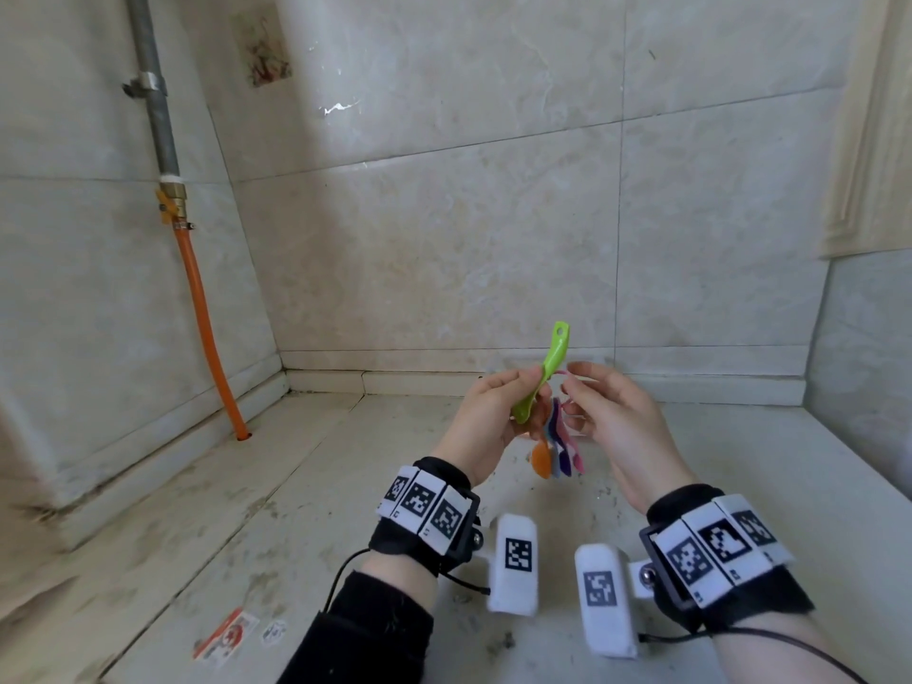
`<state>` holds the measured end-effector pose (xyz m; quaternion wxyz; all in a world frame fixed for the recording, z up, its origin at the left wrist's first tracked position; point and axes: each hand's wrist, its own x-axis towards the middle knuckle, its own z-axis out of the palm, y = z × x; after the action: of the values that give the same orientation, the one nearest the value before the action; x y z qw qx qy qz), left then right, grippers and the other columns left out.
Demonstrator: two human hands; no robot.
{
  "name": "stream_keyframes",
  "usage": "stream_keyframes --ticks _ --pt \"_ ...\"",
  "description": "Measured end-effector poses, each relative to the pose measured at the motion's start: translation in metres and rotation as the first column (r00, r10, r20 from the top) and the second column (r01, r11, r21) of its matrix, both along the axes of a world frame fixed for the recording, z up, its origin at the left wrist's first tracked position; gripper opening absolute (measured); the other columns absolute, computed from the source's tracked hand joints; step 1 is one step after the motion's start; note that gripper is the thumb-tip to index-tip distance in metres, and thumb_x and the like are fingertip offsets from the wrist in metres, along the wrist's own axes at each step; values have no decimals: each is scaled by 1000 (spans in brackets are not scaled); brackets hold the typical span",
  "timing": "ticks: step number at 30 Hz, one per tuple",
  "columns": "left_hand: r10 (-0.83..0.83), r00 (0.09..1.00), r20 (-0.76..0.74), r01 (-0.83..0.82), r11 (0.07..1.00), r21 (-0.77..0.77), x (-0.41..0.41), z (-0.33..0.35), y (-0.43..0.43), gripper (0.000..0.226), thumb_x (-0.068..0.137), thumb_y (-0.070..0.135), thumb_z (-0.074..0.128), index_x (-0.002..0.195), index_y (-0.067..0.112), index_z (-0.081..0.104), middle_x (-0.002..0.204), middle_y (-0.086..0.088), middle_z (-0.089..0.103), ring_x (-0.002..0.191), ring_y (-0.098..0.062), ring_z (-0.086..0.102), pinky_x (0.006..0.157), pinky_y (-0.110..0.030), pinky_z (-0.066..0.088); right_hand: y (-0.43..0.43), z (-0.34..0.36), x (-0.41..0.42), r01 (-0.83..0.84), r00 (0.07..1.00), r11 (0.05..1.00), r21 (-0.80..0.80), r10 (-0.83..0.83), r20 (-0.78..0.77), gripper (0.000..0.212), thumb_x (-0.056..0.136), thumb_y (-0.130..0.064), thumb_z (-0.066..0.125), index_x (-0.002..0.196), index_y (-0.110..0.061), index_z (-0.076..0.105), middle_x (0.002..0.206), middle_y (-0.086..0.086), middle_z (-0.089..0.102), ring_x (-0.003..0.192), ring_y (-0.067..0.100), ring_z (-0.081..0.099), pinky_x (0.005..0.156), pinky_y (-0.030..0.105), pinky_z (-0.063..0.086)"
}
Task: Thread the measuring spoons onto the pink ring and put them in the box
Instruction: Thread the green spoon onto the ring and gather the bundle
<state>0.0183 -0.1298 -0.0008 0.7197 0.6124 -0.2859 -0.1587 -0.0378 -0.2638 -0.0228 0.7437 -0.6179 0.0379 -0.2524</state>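
Observation:
My left hand point(486, 422) pinches a green measuring spoon point(548, 365) by its bowl end, the handle with its hole pointing up. My right hand point(612, 412) pinches the thin pink ring point(562, 373) just right of the green spoon. Several spoons point(557, 449), orange, purple and pink among them, hang from the ring between my two hands. Both hands are raised above the tiled counter. No box is in view.
A grey counter point(296, 510) runs to tiled walls at the back and left. An orange hose point(207, 328) drops from a metal pipe point(158, 101) into the counter's left corner. A small printed sticker point(227, 634) lies near the front left.

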Motion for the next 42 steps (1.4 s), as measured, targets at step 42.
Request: stream_keyframes --ticks 42 --pt "98 994 -49 -103 989 -103 0 -1 -3 32 94 12 41 105 -1 68 96 -17 65 88 -25 63 81 -33 57 3 8 -11 -142 977 979 -146 115 -180 36 89 -36 64 62 -13 59 52 2 44 46 15 38 46 26 34"
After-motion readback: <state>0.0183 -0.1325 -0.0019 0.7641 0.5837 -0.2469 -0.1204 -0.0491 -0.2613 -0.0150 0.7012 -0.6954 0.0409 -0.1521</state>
